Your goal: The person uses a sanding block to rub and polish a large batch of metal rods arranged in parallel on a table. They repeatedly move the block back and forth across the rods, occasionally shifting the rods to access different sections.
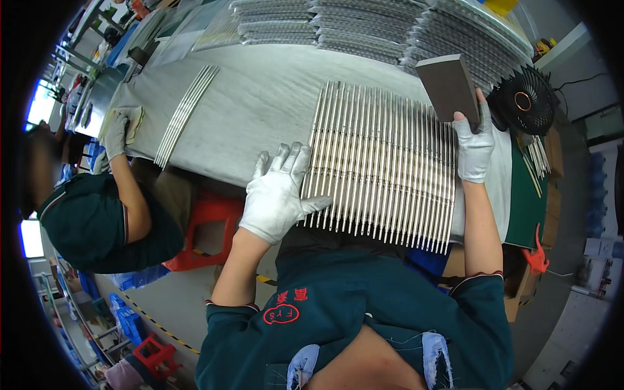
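Observation:
A row of shiny metal rods (380, 166) lies side by side on the cloth-covered table in front of me, their near ends sticking out over its front edge. My left hand (278, 192), in a pale work glove, rests at the row's left edge. Its fingers are spread, and the thumb lies across the nearest rods. At the row's right side, my gloved right hand (475, 146) grips a dark brown-grey rectangular block (448, 88) with a paler edge. The glove leaves at least two fingertips bare. The block is raised at a tilt by the far right corner of the rods.
Wrapped stacks of rods (364, 29) line the table's back. A black fan (523, 101) stands at the right, with loose rods (537, 156) near it. A smaller rod bundle (185, 117) lies left. Beside it works another person (117, 221); a red stool (207, 231) stands between us.

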Available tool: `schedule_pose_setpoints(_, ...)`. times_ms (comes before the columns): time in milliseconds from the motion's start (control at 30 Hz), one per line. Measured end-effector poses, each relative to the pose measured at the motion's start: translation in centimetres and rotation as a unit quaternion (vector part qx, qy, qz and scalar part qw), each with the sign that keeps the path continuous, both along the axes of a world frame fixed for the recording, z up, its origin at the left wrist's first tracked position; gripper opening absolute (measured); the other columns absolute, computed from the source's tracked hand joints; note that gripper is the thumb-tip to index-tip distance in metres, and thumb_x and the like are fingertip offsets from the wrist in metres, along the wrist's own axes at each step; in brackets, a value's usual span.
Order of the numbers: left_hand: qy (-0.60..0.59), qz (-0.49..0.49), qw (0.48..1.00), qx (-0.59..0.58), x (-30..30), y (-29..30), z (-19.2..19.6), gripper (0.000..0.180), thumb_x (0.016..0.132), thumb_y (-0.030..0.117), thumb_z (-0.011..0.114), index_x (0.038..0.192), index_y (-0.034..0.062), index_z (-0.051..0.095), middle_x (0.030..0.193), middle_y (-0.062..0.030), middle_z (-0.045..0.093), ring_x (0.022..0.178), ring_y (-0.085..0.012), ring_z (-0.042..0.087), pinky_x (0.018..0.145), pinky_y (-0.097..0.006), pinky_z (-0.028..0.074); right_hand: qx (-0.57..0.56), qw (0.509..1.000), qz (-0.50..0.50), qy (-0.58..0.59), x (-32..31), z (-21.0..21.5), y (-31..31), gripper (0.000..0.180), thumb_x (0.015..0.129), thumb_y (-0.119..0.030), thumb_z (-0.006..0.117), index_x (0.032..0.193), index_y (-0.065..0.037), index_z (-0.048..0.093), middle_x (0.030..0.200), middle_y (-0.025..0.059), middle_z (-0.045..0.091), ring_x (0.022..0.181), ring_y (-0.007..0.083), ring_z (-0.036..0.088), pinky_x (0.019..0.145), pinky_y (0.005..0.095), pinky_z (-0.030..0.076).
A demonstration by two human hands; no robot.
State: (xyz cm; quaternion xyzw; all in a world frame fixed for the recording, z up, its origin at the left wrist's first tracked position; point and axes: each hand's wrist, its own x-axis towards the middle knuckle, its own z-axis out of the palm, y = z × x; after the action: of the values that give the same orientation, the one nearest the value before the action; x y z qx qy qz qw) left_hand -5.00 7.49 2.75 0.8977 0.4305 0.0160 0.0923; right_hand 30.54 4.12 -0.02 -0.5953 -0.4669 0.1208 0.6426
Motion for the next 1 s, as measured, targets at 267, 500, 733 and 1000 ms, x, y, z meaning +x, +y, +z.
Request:
schedule_pose_setpoints(267, -0.031, -0.037, 0.999, 0.019, 0.5, 0.0, -0.3, 0.103, 0.075, 0.065, 0.066, 0.147, 0.0001, 0.035, 0.143, -0.0225, 0.047, 0.136, -0.0368, 0.042, 0.115, -0.054, 0.030, 0.013, 1.000, 0.001, 0.001, 0.2, -0.1, 0.0, 0.061, 0.091, -0.009, 0.072, 0.146, -0.010, 0.047, 0.131, 0.0045, 0.059, 0.112, 0.0124, 0.059, 0.096, 0.0271, 0.049)
schedule_pose_setpoints(500, -0.018, -0.070, 0.997, 0.020, 0.4, 0.6, -0.4, 0.104, 0.073, 0.066, 0.067, 0.147, -0.0003, 0.035, 0.144, -0.0231, 0.046, 0.137, -0.0365, 0.042, 0.115, -0.053, 0.030, 0.015, 1.000, 0.007, 0.005, 0.2, -0.4, 0.2, 0.060, 0.091, -0.009, 0.072, 0.146, -0.009, 0.047, 0.128, 0.0052, 0.061, 0.108, 0.0119, 0.060, 0.094, 0.0267, 0.048)
schedule_pose_setpoints(733, -0.013, -0.097, 0.995, 0.026, 0.4, 0.7, -0.4, 0.103, 0.072, 0.060, 0.071, 0.148, -0.0001, 0.035, 0.143, -0.0246, 0.046, 0.138, -0.0382, 0.041, 0.114, -0.054, 0.030, 0.020, 1.000, 0.004, -0.016, 0.1, -0.6, 0.5, 0.060, 0.090, -0.012, 0.073, 0.145, -0.009, 0.048, 0.125, 0.0071, 0.063, 0.108, 0.0123, 0.062, 0.090, 0.0262, 0.052)
schedule_pose_setpoints(1000, -0.028, -0.123, 0.992, 0.017, 0.1, 1.2, -1.0, 0.102, 0.074, 0.057, 0.072, 0.150, 0.0017, 0.031, 0.147, -0.0242, 0.042, 0.138, -0.0394, 0.040, 0.114, -0.055, 0.030, 0.019, 1.000, 0.008, -0.010, 0.2, -0.6, 0.4, 0.060, 0.091, -0.014, 0.073, 0.145, -0.010, 0.048, 0.126, 0.0070, 0.063, 0.107, 0.0122, 0.062, 0.090, 0.0254, 0.051)
